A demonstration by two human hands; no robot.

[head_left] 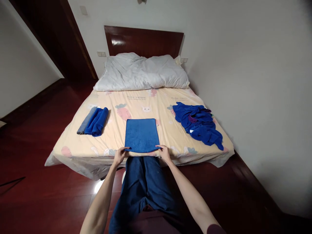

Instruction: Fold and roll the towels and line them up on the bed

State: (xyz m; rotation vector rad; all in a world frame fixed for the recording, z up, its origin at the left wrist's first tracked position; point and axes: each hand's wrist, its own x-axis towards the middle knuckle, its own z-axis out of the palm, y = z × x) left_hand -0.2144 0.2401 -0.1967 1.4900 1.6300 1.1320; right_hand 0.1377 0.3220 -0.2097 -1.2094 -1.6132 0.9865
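Note:
A blue towel (141, 135) lies spread flat near the front edge of the bed, a rough rectangle. My left hand (120, 155) pinches its near left corner, and my right hand (164, 152) pinches the near right corner. Between the hands the towel's near edge is slightly lifted and sags a little. Left of it, several rolled towels (99, 122), blue and one grey, lie side by side. To the right is a crumpled heap of blue towels (197, 122) with a bit of purple and a small white label showing.
The bed (151, 104) has a pale yellow sheet printed with carrots and rabbits. A folded white quilt (143, 73) rests at the far end against the dark wooden headboard (143, 40). A white wall (255, 81) stands on the right; dark red floor (31, 139) shows at left.

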